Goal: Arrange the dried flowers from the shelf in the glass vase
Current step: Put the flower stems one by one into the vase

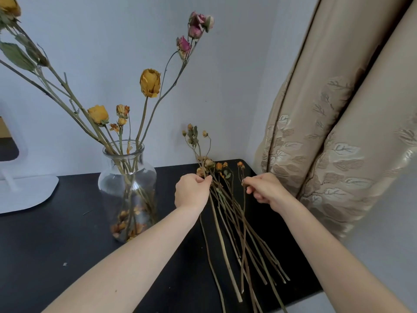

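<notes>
Left hand and right hand each pinch thin woody stems — bulbous glass vase nearby.

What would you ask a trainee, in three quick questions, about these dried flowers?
1. True or false: the clear glass vase already holds several dried flowers.
2. Where does the loose bundle of dried flower stems lie? A: inside the vase. B: on the black tabletop. C: on the floor.
3. Fill in: the left hand and the right hand both pinch stems from the ___.

Key: 1 true; 2 B; 3 bundle.
</notes>
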{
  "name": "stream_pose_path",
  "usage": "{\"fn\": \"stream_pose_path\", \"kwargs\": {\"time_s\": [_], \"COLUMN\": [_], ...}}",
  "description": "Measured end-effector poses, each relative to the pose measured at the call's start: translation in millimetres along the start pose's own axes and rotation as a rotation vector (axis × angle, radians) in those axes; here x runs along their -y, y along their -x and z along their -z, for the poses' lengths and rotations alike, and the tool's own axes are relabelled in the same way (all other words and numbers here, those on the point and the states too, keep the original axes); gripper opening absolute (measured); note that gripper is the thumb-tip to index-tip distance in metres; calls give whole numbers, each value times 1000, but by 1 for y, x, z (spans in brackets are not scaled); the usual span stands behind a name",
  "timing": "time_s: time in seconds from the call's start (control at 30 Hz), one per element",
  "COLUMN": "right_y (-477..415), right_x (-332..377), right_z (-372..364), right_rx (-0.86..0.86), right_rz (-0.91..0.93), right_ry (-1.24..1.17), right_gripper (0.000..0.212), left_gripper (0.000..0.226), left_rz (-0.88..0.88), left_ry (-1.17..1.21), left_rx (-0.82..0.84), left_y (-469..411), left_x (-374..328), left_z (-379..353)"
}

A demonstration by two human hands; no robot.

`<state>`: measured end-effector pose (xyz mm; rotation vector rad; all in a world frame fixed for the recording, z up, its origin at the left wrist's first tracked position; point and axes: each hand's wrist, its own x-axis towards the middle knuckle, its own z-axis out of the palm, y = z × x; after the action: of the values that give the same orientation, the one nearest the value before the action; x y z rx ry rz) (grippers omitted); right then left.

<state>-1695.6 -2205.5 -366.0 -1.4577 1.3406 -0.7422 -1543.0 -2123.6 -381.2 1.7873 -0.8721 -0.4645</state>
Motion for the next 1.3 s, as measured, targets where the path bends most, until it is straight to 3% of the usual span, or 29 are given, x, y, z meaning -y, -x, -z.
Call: {"fn": "stream_pose_path", "kwargs": {"time_s": [0.17,0.3,0.47,0.63,0.83,1.3], "right_y": [5,10,23,39,61,89], "right_x": [18,38,55,66,81,130], "right_z": [4,8,7,6,-10,-60], "right_rx": [20,23,-101,-184,-160,-41], "right_rz": [48,151,319,371,420,566], "right_ry": [-175,-381,-539,-588,-525,-488], "right_gripper": [26,23,26,21,31,16], "left_gripper": [30,23,20,14,16,17], "left_rz": [-137,-303,-492,-586,-664,-738], "left_ry": [143,195,220,222,232,289], "left_rx": [19,93,191,265,151,-247], "left_y": [5,14,34,55,59,31], "left_x": [-19,-36,-48,-55,-70,-135], "left_z": [13,35,63,98,165,259]}}
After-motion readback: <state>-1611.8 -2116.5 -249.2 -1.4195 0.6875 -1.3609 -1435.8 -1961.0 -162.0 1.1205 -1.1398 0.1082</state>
